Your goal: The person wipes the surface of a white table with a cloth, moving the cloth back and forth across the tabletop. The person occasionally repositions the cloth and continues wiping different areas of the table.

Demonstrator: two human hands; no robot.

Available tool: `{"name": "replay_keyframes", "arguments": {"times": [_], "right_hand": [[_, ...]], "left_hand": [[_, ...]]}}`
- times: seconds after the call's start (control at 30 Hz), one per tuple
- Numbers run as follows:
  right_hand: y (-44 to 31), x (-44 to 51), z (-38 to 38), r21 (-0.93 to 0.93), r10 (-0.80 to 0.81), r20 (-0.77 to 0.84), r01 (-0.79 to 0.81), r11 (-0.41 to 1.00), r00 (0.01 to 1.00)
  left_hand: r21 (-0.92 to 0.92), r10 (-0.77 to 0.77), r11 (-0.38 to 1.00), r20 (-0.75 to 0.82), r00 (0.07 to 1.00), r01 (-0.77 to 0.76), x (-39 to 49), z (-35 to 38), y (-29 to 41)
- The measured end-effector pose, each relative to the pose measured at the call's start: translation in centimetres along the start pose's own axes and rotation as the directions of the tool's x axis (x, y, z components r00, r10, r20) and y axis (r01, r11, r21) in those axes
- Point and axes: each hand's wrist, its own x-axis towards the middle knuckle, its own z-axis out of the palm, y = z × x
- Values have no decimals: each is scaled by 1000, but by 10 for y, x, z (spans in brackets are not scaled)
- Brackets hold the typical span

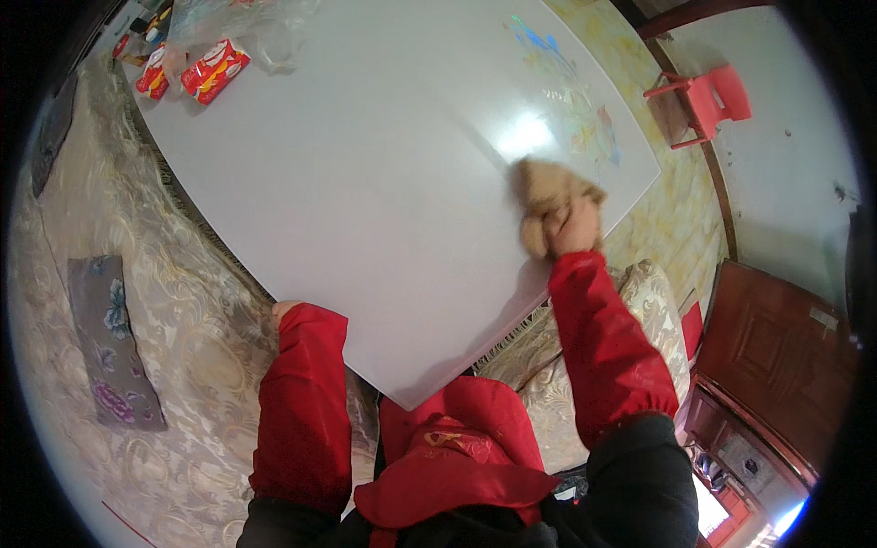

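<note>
My right hand (577, 227) is closed on a bunched brown cloth (553, 183), which lies against the white tabletop (356, 178) near its right edge. Motion blurs the cloth a little. Past it, a colourful floral pattern (596, 130) shows on the glossy surface beside a bright light reflection. At the table's left edge is my left hand (284, 309), mostly hidden by the red sleeve; its fingers cannot be made out. Red sleeve covers are on both forearms, and a red apron (452, 438) is below the near table corner.
Red tissue packs (214, 71) and clear plastic bags (274, 41) lie at the far left of the table, near small bottles. A patterned sofa (199, 342) with a grey floral cushion (113, 342) runs along the left. A red chair (719, 99) stands by the right wall.
</note>
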Motion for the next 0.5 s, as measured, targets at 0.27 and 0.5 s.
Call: {"name": "replay_keyframes", "arguments": {"times": [0.27, 0.5], "right_hand": [[-64, 12, 22, -100, 219, -201, -242, 965, 955], [-214, -184, -34, 557, -495, 135, 348, 754, 858]], "left_hand": [[-21, -3, 1000, -38, 999, 2, 8, 1, -1], [-40, 7, 999, -53, 999, -10, 11, 0, 0]]}}
